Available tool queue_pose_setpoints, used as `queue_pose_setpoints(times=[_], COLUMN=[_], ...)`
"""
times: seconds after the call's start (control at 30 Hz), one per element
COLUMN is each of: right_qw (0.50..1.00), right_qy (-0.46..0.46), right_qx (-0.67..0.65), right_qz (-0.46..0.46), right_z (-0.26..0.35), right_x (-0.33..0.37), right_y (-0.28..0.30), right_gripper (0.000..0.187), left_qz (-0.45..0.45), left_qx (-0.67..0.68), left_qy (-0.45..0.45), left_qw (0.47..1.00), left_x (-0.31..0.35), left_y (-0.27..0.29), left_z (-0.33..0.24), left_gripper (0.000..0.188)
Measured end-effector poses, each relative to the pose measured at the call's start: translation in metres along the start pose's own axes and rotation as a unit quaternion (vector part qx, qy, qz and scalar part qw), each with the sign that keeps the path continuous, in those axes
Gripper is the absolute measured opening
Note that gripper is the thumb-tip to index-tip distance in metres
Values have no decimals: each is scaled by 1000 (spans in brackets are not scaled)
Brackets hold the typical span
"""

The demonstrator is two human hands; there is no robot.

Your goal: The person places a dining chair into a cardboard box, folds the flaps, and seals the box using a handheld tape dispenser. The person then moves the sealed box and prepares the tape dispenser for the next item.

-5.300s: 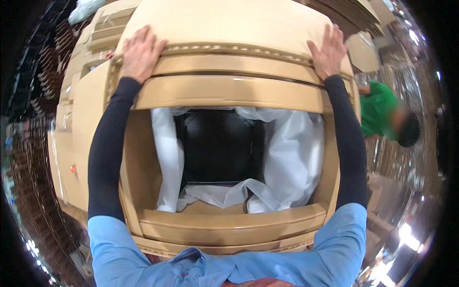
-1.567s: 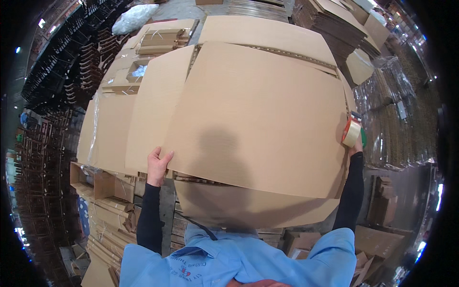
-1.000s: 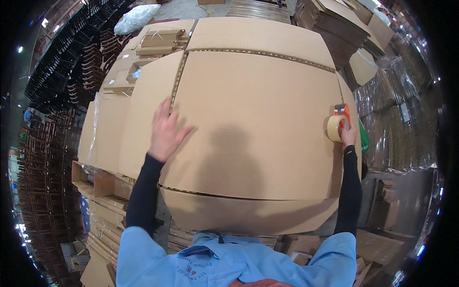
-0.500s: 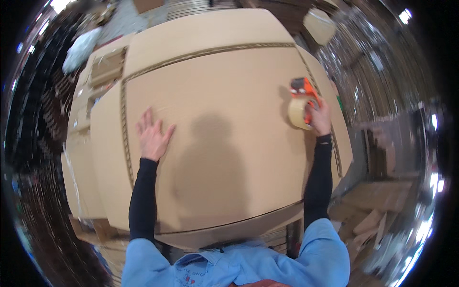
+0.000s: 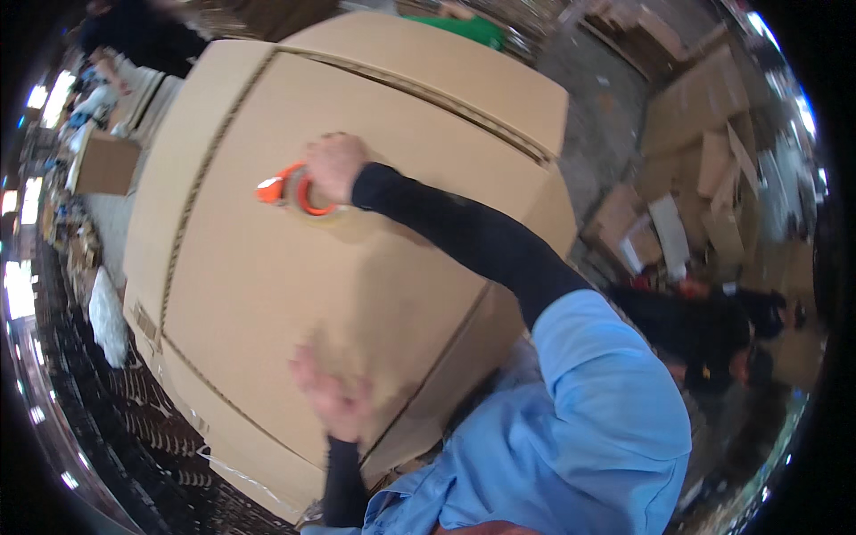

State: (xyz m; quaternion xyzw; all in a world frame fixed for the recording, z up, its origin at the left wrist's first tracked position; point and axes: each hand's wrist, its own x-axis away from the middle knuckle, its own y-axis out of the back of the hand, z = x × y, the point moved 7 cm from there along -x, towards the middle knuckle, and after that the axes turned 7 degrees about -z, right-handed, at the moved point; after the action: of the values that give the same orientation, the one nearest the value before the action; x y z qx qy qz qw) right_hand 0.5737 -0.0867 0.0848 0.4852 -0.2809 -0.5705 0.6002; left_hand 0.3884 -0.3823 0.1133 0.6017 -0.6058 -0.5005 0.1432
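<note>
My right hand [image 5: 336,167] is closed around an orange tape dispenser [image 5: 292,187] with a roll of pale tape on it. The dispenser is over the far left part of a broad brown cardboard panel [image 5: 241,276], and my right arm reaches across the panel from the right. My left hand [image 5: 330,392], blurred by motion, is over the near part of the panel, close to its front edge. Its fingers look apart and nothing shows in them. Whether the left palm touches the cardboard I cannot tell. Flaps [image 5: 437,62] border the panel along creased slots.
A heap of scrap cardboard [image 5: 704,178] lies on the grey floor [image 5: 588,98] at the right. A person in dark clothes [image 5: 152,40] is at the far left, another [image 5: 704,330] at the right. A green garment [image 5: 468,28] shows behind the far flap. A white plastic bundle [image 5: 109,316] lies left.
The view has turned, so the panel sits at a slant. My right hand has carried the tape dispenser from the panel's right side to its far left. My left hand has come nearer me.
</note>
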Motion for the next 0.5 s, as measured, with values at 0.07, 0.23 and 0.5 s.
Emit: queue_pose_setpoints(times=[0.07,0.23,0.5], right_qw=[999,998,996], right_qy=[-17,-41,-40], right_qx=[-11,-43,-83], right_qz=[-26,-1,-12], right_z=[3,-7,0], right_x=[2,2,2], right_y=[15,24,13], right_gripper=[21,23,25], left_qz=[123,229,193], left_qx=[-39,-83,-157], left_qy=[-55,-14,-33], left_qw=[990,970,968], left_x=[28,7,-41], left_y=[-32,-49,-136], left_z=[-48,-70,-117], left_gripper=[47,49,50])
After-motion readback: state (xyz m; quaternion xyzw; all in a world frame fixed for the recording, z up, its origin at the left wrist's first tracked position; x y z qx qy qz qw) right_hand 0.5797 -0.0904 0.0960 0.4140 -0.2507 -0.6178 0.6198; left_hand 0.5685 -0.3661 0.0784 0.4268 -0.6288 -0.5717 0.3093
